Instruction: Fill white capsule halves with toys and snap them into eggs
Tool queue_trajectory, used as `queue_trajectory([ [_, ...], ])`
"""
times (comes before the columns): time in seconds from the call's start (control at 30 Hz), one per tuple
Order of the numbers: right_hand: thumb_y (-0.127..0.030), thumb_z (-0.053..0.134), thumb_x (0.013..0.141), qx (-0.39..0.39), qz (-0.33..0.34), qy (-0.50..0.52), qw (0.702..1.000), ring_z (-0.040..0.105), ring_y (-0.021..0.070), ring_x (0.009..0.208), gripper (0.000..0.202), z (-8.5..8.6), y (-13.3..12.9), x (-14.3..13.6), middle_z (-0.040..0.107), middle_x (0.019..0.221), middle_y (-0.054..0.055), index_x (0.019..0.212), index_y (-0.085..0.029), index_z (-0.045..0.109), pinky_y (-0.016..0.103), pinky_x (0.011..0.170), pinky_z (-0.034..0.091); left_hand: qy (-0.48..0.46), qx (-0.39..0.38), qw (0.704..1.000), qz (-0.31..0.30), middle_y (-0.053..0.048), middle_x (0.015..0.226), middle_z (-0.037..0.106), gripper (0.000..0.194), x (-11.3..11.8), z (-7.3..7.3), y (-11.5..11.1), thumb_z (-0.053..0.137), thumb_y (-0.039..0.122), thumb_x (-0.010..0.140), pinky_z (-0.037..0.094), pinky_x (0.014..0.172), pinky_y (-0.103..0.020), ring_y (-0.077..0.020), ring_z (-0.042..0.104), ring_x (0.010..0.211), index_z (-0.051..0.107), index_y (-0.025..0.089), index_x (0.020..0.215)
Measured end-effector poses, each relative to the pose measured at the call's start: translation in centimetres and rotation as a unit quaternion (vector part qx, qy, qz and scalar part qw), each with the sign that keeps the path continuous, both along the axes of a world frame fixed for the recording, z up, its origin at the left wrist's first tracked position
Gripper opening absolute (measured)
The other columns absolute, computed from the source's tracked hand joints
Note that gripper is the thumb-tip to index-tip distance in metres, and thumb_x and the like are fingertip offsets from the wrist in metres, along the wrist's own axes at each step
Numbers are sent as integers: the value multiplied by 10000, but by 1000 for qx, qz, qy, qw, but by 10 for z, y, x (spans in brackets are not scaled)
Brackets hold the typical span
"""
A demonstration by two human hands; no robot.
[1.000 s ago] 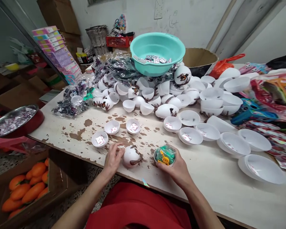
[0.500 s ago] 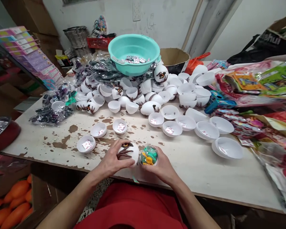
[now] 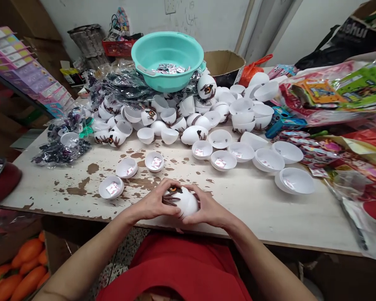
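Note:
Over the table's front edge, both hands hold one white plastic egg [image 3: 188, 204] with a printed orange eye and brown claw marks. My left hand [image 3: 158, 201] wraps the printed half, and my right hand [image 3: 209, 205] grips the other half. The two halves meet between the hands; whether they are fully joined I cannot tell. The contents are hidden inside. To the left lie white half shells [image 3: 111, 187] with small printed packets in them. More half shells with packets [image 3: 223, 160] stand to the right.
A turquoise basin [image 3: 167, 83] holding small packets rests at the back on bagged dark pieces [image 3: 125, 85]. Loose egg shells [image 3: 194, 134] are heaped before it. Colourful packages [image 3: 326, 98] cover the right side. A box of orange objects [image 3: 28, 259] is at lower left.
The two egg halves, apart before, have come together between my hands. The bagged green and yellow pieces seen in the right half are now hidden. The view has shifted slightly.

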State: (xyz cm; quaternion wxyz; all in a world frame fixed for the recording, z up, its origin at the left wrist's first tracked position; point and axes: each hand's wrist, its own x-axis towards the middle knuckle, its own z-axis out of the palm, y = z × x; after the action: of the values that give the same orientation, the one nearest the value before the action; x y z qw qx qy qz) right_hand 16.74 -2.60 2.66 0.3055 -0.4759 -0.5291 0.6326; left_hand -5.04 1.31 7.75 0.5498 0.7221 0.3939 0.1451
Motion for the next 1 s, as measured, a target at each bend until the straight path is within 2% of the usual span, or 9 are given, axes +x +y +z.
queue_trajectory([
  [0.1, -324, 910, 551, -54, -20, 92, 994, 582, 282, 1075, 844, -4, -2, 0, 619, 1195, 76, 1282, -198, 507, 394, 908, 484, -27, -69, 994, 85, -45, 1167, 545, 627, -3, -10, -5, 773, 300, 704, 435, 970, -394, -228, 545, 1066, 465, 267, 1250],
  [0.17, -340, 900, 580, -96, -52, 148, 983, 609, 269, 1009, 856, -8, -7, -5, 642, 1154, 71, 1304, -206, 463, 386, 844, 512, -33, -73, 991, 104, -45, 1183, 548, 682, -4, -13, -8, 791, 321, 690, 431, 986, -403, -236, 545, 1083, 455, 278, 1281],
  [0.3, -300, 926, 521, -107, -99, 169, 975, 631, 259, 949, 871, -12, -16, -12, 665, 1118, 62, 1264, -206, 481, 359, 792, 527, -30, -35, 998, 47, -46, 1283, 491, 686, -8, -8, -8, 802, 336, 691, 415, 1043, -410, -245, 514, 1167, 478, 305, 1294],
  [0.47, -277, 900, 543, -107, -98, 213, 966, 646, 269, 925, 782, -6, -19, -14, 689, 1074, 61, 1229, -205, 531, 350, 738, 542, -51, 86, 994, -40, -91, 1356, 421, 598, -15, -3, -5, 794, 347, 717, 355, 1126, -416, -268, 433, 1297, 505, 261, 1234],
  [0.57, -312, 877, 574, -113, -114, 236, 958, 648, 266, 889, 720, -1, -20, -18, 687, 1063, 61, 1211, -209, 556, 337, 685, 548, -70, 119, 990, -32, -112, 1377, 424, 587, -14, -9, -10, 780, 350, 739, 367, 1120, -419, -276, 420, 1326, 484, 253, 1236],
  [0.7, -395, 850, 617, -107, -139, 252, 952, 625, 284, 952, 644, 3, -23, -27, 671, 1075, 94, 1160, -169, 588, 349, 734, 556, -79, 134, 988, 6, -100, 1328, 460, 616, -13, -20, -18, 794, 388, 719, 411, 1077, -414, -272, 456, 1281, 494, 262, 1243],
  [0.8, -543, 772, 712, -139, -161, 232, 949, 642, 282, 873, 632, 8, -24, -31, 636, 1094, 105, 1181, -198, 527, 359, 611, 572, -57, 85, 993, 50, -79, 1249, 494, 646, -12, -21, -20, 808, 423, 688, 436, 1045, -428, -271, 502, 1205, 526, 268, 1248],
  [0.87, -629, 755, 702, -161, -152, 226, 949, 658, 286, 856, 724, 12, -24, -30, 595, 1181, 105, 1242, -258, 446, 367, 550, 581, -41, 22, 995, 91, -70, 1211, 513, 648, -10, -17, -21, 809, 430, 678, 466, 1008, -431, -265, 537, 1147, 538, 263, 1242],
  [1.0, -568, 846, 616, -168, -99, 225, 955, 691, 255, 725, 809, 21, -22, -27, 642, 1073, 83, 1216, -262, 398, 333, 498, 579, -46, -69, 988, 131, -71, 1204, 549, 653, -2, -3, -30, 821, 411, 658, 525, 935, -412, -265, 567, 1098, 535, 247, 1222],
])
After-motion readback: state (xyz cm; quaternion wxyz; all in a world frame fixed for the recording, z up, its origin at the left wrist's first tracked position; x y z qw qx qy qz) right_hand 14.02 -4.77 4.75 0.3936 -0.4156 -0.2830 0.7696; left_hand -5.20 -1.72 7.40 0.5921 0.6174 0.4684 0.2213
